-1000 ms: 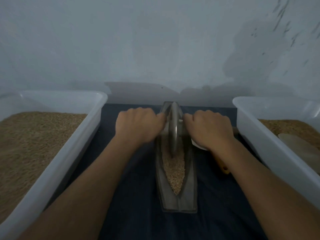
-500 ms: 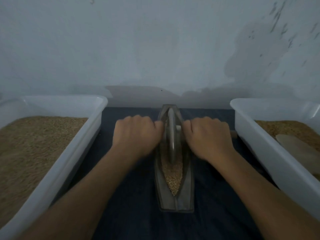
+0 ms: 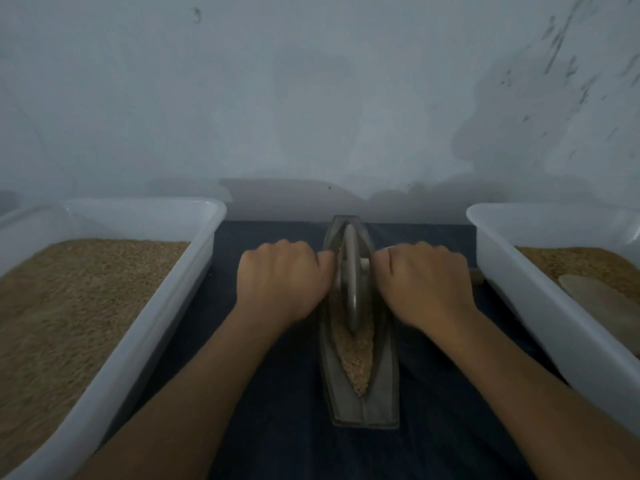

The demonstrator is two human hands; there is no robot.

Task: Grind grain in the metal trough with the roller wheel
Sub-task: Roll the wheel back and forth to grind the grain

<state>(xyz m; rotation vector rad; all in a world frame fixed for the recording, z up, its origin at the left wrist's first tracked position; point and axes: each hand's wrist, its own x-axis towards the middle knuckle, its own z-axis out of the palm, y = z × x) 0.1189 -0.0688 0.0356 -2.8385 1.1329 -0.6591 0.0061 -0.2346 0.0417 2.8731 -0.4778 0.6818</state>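
A boat-shaped metal trough [image 3: 381, 396] lies lengthwise on a dark blue cloth, with tan grain [image 3: 356, 358] in its groove. A grey roller wheel [image 3: 350, 278] stands upright in the far half of the trough. My left hand [image 3: 280, 282] grips the axle handle on the wheel's left side. On the other side my right hand [image 3: 422, 285] grips the right handle, of which a short pale stub [image 3: 364, 263] shows beside the wheel. Both fists hide the rest of the handles.
A white plastic tub [image 3: 145, 341] full of grain stands to the left. Another white tub [image 3: 540, 306] on the right holds grain and a flat pale scoop [image 3: 595, 299]. A wall rises just behind the trough. A small wooden piece [image 3: 477, 276] pokes out by the right tub.
The wheel and both hands rolled back toward me, then forward again, staying in the trough's far half. The camera view shifted slightly downward.
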